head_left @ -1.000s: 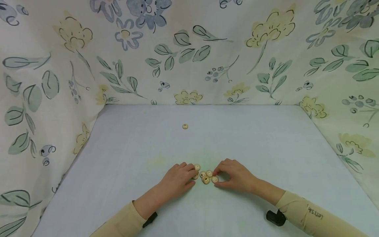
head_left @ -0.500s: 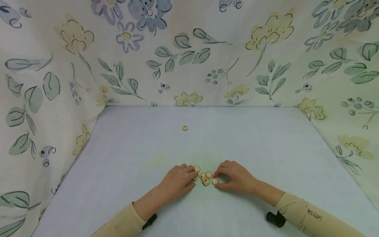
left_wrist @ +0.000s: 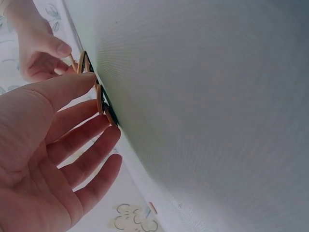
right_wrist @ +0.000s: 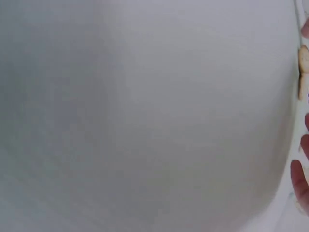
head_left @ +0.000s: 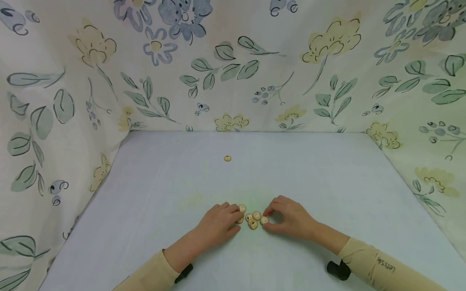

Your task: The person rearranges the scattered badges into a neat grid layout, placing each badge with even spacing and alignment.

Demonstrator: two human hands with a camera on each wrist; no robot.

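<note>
Several small round wooden buttons lie in a loose cluster between my two hands in the head view. My right hand (head_left: 291, 216) pinches the rightmost button (head_left: 265, 220) between thumb and index finger. The fingertips of my left hand (head_left: 216, 221) rest at the cluster's left side, against an upper button (head_left: 242, 207) and a lower button (head_left: 240, 220) partly hidden by the fingers. In the middle, the front button (head_left: 253, 224) overlaps its neighbours. The left wrist view shows the left fingers extended, their tips right at buttons (left_wrist: 110, 116) seen edge-on.
Farther back on the white table (head_left: 320, 169), one button (head_left: 227, 158) lies alone. A flower-printed cloth (head_left: 233, 93) hangs behind the table and along both sides. A black device (head_left: 338, 270) sits at the right wrist.
My right hand has brought its button slightly up and away from me, with the thumb closer under it. The left hand and the other buttons hold their places; the head view tilts slightly.
</note>
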